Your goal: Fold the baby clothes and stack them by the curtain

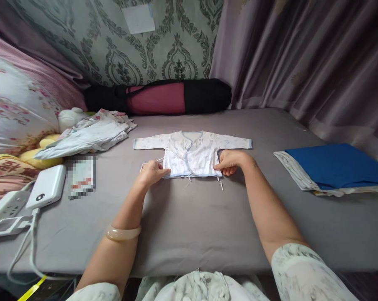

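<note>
Baby shirt (193,155) laid flat, left hand (151,172), right hand (232,161) at lower corners

Mostly Matt Cloth, Some Smooth Plastic

The small shirt (201,161) is of thin, soft-looking cloth with a matt surface. Matt cloth is also the grey sheet (195,225), and the folded blue fabric (338,164), which looks smooth. The long bag (155,99) seems of dull textile. The curtain (286,54) shows a gentle sheen. The power bank (47,184) is smooth plastic, slightly glossy; the bangle (122,234) is polished and shiny.
</note>
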{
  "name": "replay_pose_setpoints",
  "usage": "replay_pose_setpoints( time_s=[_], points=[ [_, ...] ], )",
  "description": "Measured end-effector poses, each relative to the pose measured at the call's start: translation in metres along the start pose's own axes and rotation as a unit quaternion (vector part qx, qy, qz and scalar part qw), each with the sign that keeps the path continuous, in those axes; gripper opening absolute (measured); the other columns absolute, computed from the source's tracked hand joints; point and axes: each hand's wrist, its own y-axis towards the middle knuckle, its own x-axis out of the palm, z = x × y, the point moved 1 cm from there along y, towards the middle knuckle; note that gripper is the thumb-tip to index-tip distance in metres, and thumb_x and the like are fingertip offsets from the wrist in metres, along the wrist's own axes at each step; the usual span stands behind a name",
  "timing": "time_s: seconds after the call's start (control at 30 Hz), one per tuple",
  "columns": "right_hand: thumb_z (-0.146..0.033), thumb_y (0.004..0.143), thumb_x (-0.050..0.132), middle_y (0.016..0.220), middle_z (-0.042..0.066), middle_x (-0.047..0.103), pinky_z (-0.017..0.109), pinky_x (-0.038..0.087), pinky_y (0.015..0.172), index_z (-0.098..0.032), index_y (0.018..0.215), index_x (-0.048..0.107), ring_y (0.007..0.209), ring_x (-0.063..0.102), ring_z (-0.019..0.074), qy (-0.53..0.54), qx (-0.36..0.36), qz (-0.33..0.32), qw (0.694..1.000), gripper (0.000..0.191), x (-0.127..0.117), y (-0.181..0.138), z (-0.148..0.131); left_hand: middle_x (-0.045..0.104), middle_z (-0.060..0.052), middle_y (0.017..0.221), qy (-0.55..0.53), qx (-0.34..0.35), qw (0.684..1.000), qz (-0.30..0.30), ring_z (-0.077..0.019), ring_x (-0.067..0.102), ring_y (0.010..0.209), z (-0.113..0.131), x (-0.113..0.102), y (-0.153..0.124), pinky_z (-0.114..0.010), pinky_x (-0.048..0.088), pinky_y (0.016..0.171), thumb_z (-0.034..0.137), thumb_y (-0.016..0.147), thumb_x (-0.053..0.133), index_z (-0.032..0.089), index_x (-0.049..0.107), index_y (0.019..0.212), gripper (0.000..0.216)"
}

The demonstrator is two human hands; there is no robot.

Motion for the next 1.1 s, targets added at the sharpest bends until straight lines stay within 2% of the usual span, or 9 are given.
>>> replay_pose_setpoints(
  time_s=[0.1,0.37,0.6,0.87,1.03,1.1],
  points=[
    [-0.029,0.081,0.068,0.060,0.003,0.067,0.018,0.046,0.048,-0.014,0.059,0.060,0.049,0.059,0.0086,0.013,-0.006,0.027,1.000,0.028,0.005,-0.003,0.001,0.042,0.005,0.046,-0.032,0.004,0.999,-0.012,-0.0123,0.044,0.051,-0.004,0.002,0.003,-0.025,0.028,0.052,0.042,0.065,0.064,0.020,0.050,0.057,0.028],
    [-0.021,0.075,0.066,0.050,-0.001,0.059,0.018,0.037,0.042,-0.016,0.052,0.056,0.040,0.047,0.0056,0.018,-0.001,0.090,0.996,0.025,0.008,-0.012,0.011,0.041,0.006,0.047,-0.087,-0.014,0.996,-0.014,-0.0111,0.041,0.051,-0.017,-0.002,0.010,-0.024,0.025,0.050,0.041,0.058,0.068,0.020,0.049,0.059,0.029],
    [-0.018,0.073,0.064,0.049,-0.001,0.057,0.018,0.034,0.039,-0.016,0.051,0.054,0.039,0.046,0.0061,0.006,0.001,0.097,0.995,0.024,0.007,-0.013,0.013,0.042,0.007,0.047,-0.089,-0.005,0.996,-0.022,-0.0102,0.039,0.049,-0.022,-0.002,0.014,-0.023,0.026,0.049,0.040,0.058,0.068,0.020,0.051,0.061,0.026],
    [-0.017,0.074,0.061,0.047,-0.002,0.054,0.018,0.032,0.038,-0.017,0.051,0.052,0.038,0.045,0.0061,-0.005,0.000,0.077,0.997,0.025,0.006,-0.016,0.011,0.043,0.006,0.048,-0.084,-0.008,0.996,-0.044,-0.0109,0.042,0.049,-0.021,-0.006,0.013,-0.023,0.029,0.049,0.039,0.060,0.067,0.020,0.051,0.061,0.026],
    [-0.027,0.079,0.065,0.049,0.000,0.056,0.019,0.036,0.041,-0.015,0.051,0.055,0.041,0.048,0.0070,-0.047,-0.002,0.048,0.998,0.031,-0.007,-0.021,0.011,0.049,0.004,0.055,-0.033,-0.002,0.998,-0.048,-0.0136,0.049,0.056,-0.021,-0.007,0.012,-0.024,0.032,0.052,0.042,0.066,0.066,0.019,0.053,0.066,0.026],
    [-0.034,0.082,0.064,0.049,0.002,0.057,0.020,0.038,0.043,-0.015,0.051,0.056,0.042,0.049,0.0081,-0.064,-0.005,0.063,0.996,0.037,-0.016,-0.021,0.005,0.056,0.001,0.065,0.011,-0.009,0.999,-0.029,-0.0164,0.054,0.064,-0.018,-0.009,0.008,-0.025,0.035,0.055,0.042,0.068,0.067,0.019,0.054,0.074,0.027]
  ],
)
